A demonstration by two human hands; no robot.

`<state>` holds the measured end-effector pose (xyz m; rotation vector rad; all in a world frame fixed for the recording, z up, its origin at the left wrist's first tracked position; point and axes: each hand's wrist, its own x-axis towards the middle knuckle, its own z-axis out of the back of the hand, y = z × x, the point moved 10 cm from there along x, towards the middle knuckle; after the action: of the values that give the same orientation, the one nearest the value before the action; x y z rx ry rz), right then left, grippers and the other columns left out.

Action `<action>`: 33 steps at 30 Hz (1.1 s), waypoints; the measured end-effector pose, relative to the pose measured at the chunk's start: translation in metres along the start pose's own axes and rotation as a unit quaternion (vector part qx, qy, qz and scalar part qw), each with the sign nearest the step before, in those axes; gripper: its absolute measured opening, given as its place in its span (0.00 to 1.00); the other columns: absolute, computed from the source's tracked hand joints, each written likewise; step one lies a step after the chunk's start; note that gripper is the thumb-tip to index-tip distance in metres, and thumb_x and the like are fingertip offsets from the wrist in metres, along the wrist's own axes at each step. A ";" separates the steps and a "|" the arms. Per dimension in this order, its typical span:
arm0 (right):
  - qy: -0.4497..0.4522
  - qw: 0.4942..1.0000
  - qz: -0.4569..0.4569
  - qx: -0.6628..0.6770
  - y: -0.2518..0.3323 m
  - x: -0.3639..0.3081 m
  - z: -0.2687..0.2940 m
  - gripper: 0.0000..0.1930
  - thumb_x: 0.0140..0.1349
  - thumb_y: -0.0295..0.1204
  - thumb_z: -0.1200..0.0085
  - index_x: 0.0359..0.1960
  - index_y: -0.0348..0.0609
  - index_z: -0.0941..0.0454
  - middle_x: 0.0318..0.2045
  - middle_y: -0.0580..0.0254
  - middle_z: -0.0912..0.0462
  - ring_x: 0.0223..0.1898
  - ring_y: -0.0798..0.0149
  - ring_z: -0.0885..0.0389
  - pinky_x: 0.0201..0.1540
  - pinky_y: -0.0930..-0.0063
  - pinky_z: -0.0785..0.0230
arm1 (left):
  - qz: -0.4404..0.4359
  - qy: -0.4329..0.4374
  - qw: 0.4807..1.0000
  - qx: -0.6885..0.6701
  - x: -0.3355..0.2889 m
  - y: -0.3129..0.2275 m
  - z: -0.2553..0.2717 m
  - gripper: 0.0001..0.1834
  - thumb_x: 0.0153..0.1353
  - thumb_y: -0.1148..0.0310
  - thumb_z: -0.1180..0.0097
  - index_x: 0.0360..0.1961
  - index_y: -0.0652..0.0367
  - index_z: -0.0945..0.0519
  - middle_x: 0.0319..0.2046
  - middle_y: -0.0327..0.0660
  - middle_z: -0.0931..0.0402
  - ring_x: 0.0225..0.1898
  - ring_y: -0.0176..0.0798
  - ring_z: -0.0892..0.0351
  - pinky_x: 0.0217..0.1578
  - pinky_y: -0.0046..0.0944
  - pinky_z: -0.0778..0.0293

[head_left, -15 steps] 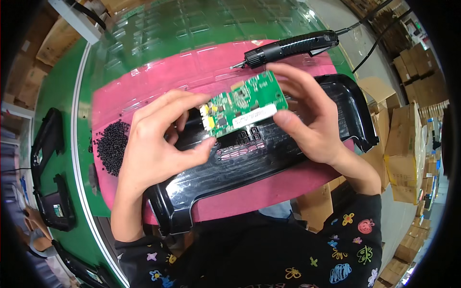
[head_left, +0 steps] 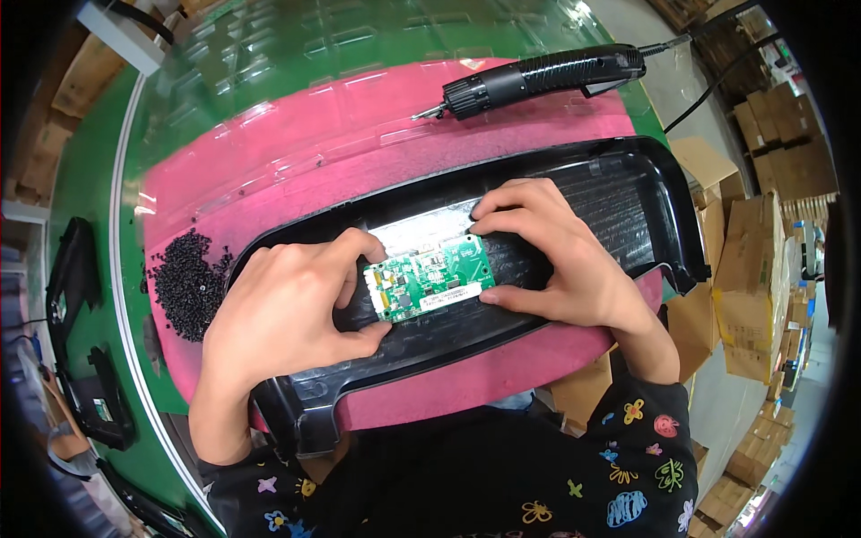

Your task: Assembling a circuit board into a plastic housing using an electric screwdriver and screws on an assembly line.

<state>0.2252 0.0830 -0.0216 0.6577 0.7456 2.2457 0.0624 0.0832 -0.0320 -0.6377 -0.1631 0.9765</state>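
Note:
A green circuit board (head_left: 430,278) with white connectors on its left end lies low in a black plastic housing (head_left: 592,188). My left hand (head_left: 296,305) grips the board's left end between thumb and fingers. At the opposite end, my right hand (head_left: 556,255) has its thumb at the near corner and its fingers at the far corner. A white label strip runs along the board's near edge. Whether the board rests fully on the housing floor, I cannot tell. The housing sits on a pink mat (head_left: 296,134).
Behind the housing lies a black electric screwdriver (head_left: 538,79), its cord running off to the right. A heap of small black screws (head_left: 188,282) is left of the housing. Clear plastic trays (head_left: 341,45) cover the back. More black housings (head_left: 94,394) stand left; cardboard boxes (head_left: 753,287) stand right.
Both hands have lowered the circuit board from above the housing down into it, covering the slotted opening seen before. The view has shifted slightly.

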 end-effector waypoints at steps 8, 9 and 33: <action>0.004 1.000 0.005 -0.012 -0.001 0.001 0.000 0.28 0.44 0.26 0.29 0.49 0.39 0.26 0.51 0.55 0.26 0.55 0.50 0.31 0.58 0.60 0.34 | -0.003 -0.003 1.000 0.003 0.001 -0.004 0.001 0.25 0.42 0.66 0.29 0.42 0.60 0.24 0.17 0.40 0.28 0.20 0.46 0.23 0.22 0.44 0.30; 0.006 1.000 0.007 -0.012 0.000 0.002 -0.001 0.28 0.44 0.26 0.29 0.49 0.39 0.26 0.51 0.55 0.26 0.55 0.50 0.31 0.58 0.60 0.34 | -0.003 -0.010 1.000 0.005 0.000 -0.003 0.002 0.26 0.39 0.66 0.29 0.42 0.59 0.23 0.16 0.39 0.30 0.19 0.43 0.25 0.22 0.41 0.30; -0.095 0.914 -0.282 -0.277 -0.076 0.067 0.102 0.24 0.69 0.48 0.50 0.54 0.40 0.27 0.23 0.55 0.19 0.29 0.62 0.16 0.33 0.69 0.27 | -0.017 0.007 1.000 -0.010 -0.002 -0.005 0.002 0.34 0.51 0.60 0.32 0.56 0.60 0.32 0.17 0.41 0.31 0.20 0.45 0.26 0.25 0.42 0.32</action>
<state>0.2786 0.2110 0.0172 0.3161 0.1407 1.6991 0.0645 0.0807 -0.0272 -0.6585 -0.1714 0.9385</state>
